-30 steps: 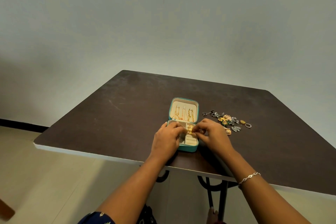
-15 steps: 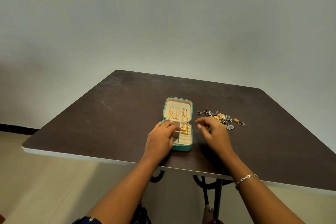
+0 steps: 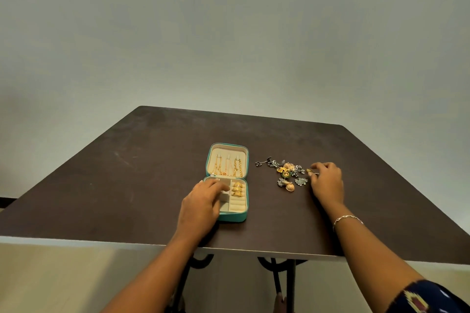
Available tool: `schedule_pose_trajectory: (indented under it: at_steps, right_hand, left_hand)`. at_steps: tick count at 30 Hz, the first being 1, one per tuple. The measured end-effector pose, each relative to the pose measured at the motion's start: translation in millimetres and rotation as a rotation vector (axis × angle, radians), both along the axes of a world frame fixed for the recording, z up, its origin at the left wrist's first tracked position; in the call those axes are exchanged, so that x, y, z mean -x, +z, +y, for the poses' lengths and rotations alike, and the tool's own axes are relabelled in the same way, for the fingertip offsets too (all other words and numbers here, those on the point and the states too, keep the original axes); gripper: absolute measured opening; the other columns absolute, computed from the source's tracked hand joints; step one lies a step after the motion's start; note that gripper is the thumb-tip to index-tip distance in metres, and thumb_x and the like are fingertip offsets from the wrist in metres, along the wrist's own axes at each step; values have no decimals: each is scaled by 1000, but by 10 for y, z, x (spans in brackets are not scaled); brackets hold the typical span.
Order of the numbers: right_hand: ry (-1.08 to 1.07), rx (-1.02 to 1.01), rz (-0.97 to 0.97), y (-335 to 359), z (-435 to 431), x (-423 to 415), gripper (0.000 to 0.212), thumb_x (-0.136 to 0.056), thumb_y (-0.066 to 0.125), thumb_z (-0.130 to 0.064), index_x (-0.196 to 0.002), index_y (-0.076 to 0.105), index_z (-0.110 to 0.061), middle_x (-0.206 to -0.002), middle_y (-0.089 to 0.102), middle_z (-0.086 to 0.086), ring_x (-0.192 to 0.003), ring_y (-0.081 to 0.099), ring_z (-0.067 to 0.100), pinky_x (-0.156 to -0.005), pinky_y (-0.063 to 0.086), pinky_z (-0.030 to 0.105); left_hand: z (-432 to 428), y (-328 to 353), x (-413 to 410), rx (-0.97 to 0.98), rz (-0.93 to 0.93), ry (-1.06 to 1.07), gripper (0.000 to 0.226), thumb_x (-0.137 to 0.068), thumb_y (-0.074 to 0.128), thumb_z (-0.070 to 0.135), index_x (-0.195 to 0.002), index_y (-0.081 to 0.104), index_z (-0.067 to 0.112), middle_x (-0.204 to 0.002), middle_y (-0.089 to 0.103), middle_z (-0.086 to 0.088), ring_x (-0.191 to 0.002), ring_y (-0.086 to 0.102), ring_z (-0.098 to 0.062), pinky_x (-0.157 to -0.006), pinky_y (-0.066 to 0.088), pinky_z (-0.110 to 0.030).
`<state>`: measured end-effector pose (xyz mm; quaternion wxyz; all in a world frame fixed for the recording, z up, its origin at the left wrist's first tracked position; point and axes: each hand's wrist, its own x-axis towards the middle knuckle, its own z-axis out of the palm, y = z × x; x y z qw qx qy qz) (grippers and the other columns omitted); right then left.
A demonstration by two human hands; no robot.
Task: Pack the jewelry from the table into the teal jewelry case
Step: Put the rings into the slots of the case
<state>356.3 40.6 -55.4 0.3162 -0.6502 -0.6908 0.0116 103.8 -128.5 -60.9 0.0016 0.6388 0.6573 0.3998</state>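
The counter is bare left of and beyond the open case. To its right, past a bare strip, loose jewelry covers the surface.

A large dark brown table with a flat matt top stood close to a plain pale grey-green wall. The top had a thin whitish front edge and rounded far corners, and some faint light scratches showed on its left part. Under the front edge, curved black metal legs were partly in view. The floor of pale beige tiles lay below, and a dark skirting strip ran along the bottom of the wall at the far left. A thin silver chain bracelet sat around one wrist. At the lower right corner appeared a dark blue sleeve with a yellow and red woven pattern.
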Motion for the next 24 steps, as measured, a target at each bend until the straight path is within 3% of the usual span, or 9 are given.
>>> schedule_pose_trajectory:
  at_steps: [8,13,17,20,22,24]
  right_hand:
    - [-27,33,-75,-28,162,-11,14,-89,54,-15,-94,65,-10,-108,55,12,-104,48,29,-85,41,40]
    - [115,-60,228,53,45,47,9,-86,56,-6,-81,64,-6,-95,65,12,-91,56,27,-73,42,33]
    - [374,-19,347,279,-322,312,8,-85,62,-12,-77,63,-12,-80,64,-1,-77,58,12,-68,43,22]
    - [618,129,236,474,-628,610,7,-86,62,-14,-79,62,-14,-73,58,-12,-69,53,-1,-61,38,7]
    - [725,212,134,557,-771,785,5,-87,60,-14,-86,63,-11,-78,59,-12,-76,54,1,-68,42,11]
    - [787,255,59,603,-877,932,7,-88,58,-13,-89,63,-9,-86,62,-6,-84,57,8,-77,47,23]
  left_hand:
    - [17,-30,11,2,-13,12,20,-86,56,9,-100,64,20,-112,64,7,-100,57,-8,-73,48,-21]
    - [21,-42,13,-1,-21,8,17,-88,56,13,-102,62,21,-112,64,7,-99,56,-5,-72,44,-15]
    - [12,-34,2,-22,-26,-3,15,-89,56,15,-101,62,21,-110,64,9,-97,57,-6,-73,46,-19]
    - [8,-36,4,-31,-20,-15,15,-88,57,15,-101,62,21,-112,63,9,-99,57,-10,-93,43,-27]
    - [13,-36,1,-30,-16,-13,18,-89,56,16,-105,61,22,-114,63,9,-103,57,-11,-108,34,-32]
    - [-2,-22,-6,-23,-18,-8,24,-90,56,18,-112,59,23,-117,62,7,-107,56,-11,-111,30,-33]
